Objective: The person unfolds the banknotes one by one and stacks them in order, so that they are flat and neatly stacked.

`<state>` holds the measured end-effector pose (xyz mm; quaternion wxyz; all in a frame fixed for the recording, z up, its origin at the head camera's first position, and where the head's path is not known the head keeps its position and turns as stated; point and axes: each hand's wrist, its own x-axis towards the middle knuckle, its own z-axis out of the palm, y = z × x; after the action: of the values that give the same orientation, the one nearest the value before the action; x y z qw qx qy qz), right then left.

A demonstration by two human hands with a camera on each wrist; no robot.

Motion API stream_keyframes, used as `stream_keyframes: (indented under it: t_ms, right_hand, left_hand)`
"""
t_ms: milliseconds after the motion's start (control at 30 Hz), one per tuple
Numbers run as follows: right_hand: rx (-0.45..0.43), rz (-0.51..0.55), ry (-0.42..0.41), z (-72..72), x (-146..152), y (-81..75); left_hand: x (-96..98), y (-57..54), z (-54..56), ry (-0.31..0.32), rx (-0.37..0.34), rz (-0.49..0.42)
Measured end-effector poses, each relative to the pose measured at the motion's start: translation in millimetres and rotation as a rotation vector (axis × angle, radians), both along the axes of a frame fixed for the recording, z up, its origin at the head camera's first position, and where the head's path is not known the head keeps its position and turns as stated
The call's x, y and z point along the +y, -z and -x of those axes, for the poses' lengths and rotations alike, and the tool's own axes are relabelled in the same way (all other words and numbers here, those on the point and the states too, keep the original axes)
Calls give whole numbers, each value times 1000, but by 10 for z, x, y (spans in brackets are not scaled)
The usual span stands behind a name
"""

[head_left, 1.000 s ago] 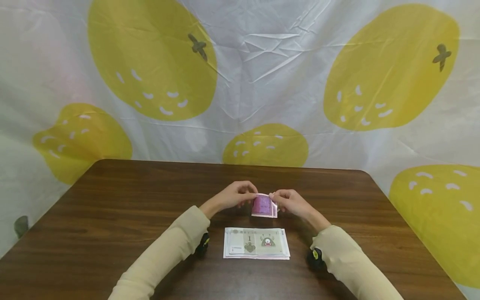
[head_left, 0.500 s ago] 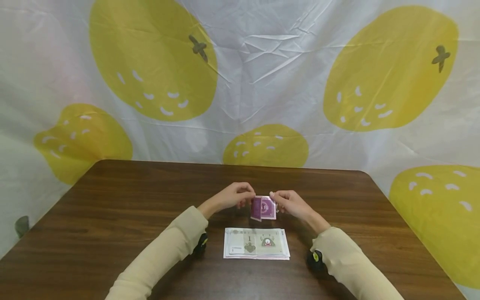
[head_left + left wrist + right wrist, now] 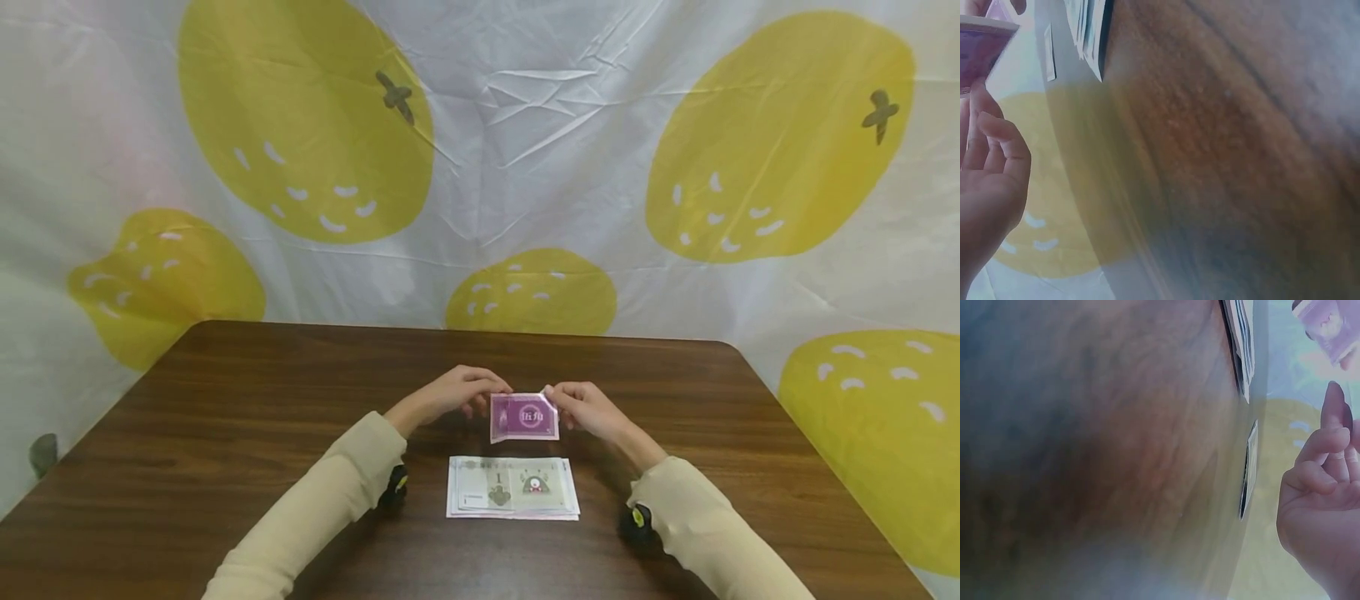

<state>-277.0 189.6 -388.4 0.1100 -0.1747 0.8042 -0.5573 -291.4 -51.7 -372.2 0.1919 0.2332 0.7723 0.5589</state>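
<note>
A small purple banknote (image 3: 528, 417) with a fold near its left end is held up between my two hands. My left hand (image 3: 450, 390) pinches its upper edge with the fingertips. At the upper right corner, the thumb and fingers of my right hand (image 3: 591, 411) grip the note. The left wrist view has the left hand (image 3: 991, 175) right below the purple note (image 3: 982, 53). Nearer to me lies a stack of paper notes (image 3: 513, 487), a greenish one with a "1" on top.
The brown wooden table (image 3: 262, 433) reaches back to a white cloth (image 3: 480, 167) printed with yellow fruit. Another flat piece of paper (image 3: 1249, 472) lies on the table beyond the stack in the right wrist view. It is hidden in the head view.
The purple note was folded over; its left flap has swung open to the left, baring the printed face. My left forearm has shifted slightly left. The stack has stayed put.
</note>
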Motion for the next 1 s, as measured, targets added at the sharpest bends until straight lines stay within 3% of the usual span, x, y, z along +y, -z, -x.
stream_keyframes:
  t_ms: [300, 600, 767, 1000]
  right_hand:
    - [-3, -8, -36, -167, -24, -183]
    - [11, -42, -54, -108, 65, -30]
    - [43, -54, -72, -143, 95, -29]
    - [18, -57, -137, -205, 141, -9]
  left_hand:
    - [-104, 60, 5, 5, -6, -23]
    - [-158, 68, -60, 50, 9, -37]
    - [-175, 80, -94, 72, 5, -49]
    - [-194, 97, -165, 103, 6, -24]
